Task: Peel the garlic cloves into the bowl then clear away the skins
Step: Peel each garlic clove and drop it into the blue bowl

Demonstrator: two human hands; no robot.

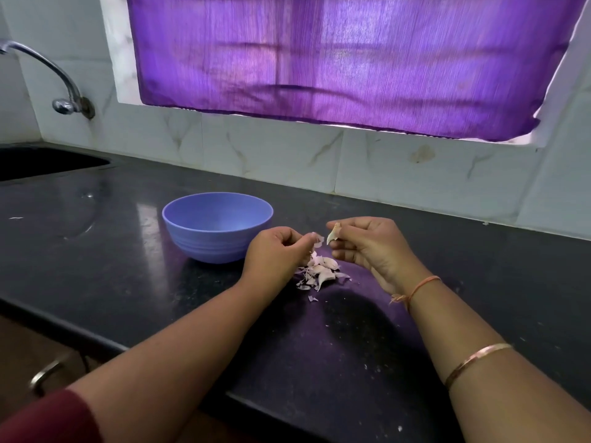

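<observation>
Black counter below purple curtain: blue bowl, garlic heap, clove pinched in right fingers, skin in left fingers

Bowl sits on counter, left of garlic pile.

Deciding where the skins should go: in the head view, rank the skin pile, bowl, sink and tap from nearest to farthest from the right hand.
1. skin pile, on the counter just below-left of the right hand
2. bowl, to the left
3. sink, far left
4. tap, on the wall above the sink
</observation>
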